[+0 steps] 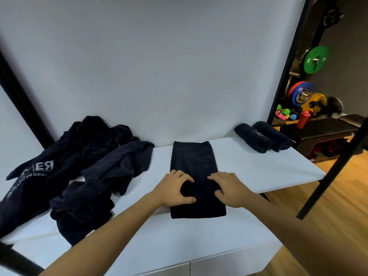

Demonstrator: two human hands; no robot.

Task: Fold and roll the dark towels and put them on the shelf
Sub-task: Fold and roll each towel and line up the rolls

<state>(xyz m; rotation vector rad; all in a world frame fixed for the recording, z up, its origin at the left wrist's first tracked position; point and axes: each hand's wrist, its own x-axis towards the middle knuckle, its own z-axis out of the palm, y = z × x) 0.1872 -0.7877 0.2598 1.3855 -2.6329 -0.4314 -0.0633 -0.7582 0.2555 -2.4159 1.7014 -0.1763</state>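
Folded dark towel (194, 166) under both hands, crumpled towel (42, 166) lettered mirrored "RE"

Both bare forearms are extended forward from the lower edge of the view, converging toward the middle. The left hand (175, 189) is held palm down, its fingers curled and its thumb stretched out below them — a clawed, gripping pose. The right hand (229, 189) is laid flatter, palm down, fingers bent slightly at the knuckles and pointed toward the left hand. The two hands are kept close together — not touching.
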